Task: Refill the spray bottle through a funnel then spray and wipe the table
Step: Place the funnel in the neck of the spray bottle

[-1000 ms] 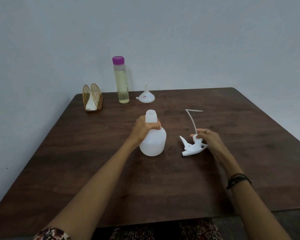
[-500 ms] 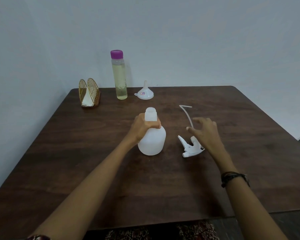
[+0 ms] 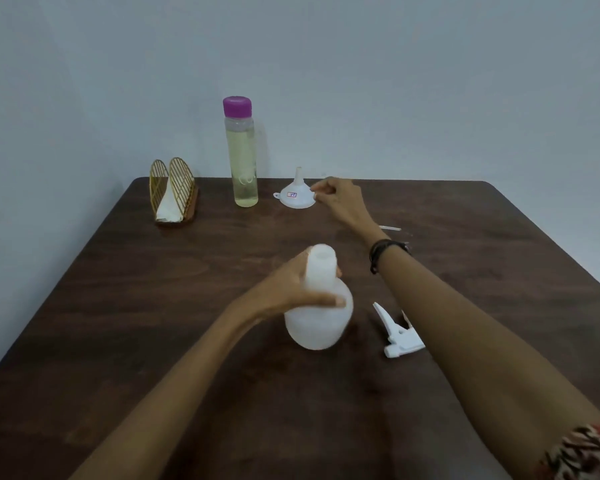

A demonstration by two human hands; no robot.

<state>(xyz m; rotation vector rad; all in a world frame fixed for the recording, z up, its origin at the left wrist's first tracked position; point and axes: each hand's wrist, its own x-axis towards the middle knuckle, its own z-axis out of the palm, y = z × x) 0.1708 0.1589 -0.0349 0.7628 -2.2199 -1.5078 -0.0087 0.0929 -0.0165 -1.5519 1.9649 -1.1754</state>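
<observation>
The white spray bottle [image 3: 321, 323] stands upright and uncapped in the middle of the dark wooden table [image 3: 153, 323]. My left hand [image 3: 291, 289] grips its neck. Its white trigger head [image 3: 397, 336] lies on the table to the right, partly hidden under my right forearm, with the tip of its tube [image 3: 390, 228] showing beyond the wrist. My right hand [image 3: 336, 199] is stretched to the far edge, fingers curled right beside the rim of the small white funnel [image 3: 297, 195], which rests spout up. A tall clear bottle [image 3: 243, 157] with a purple cap holds pale yellow liquid.
A gold wire holder [image 3: 172, 188] with white napkins stands at the far left corner. A pale wall runs behind the table's far edge.
My right hand has let go of the trigger head, left it lying on the table, and reached forward to the funnel. My left hand has stayed on the bottle neck.
</observation>
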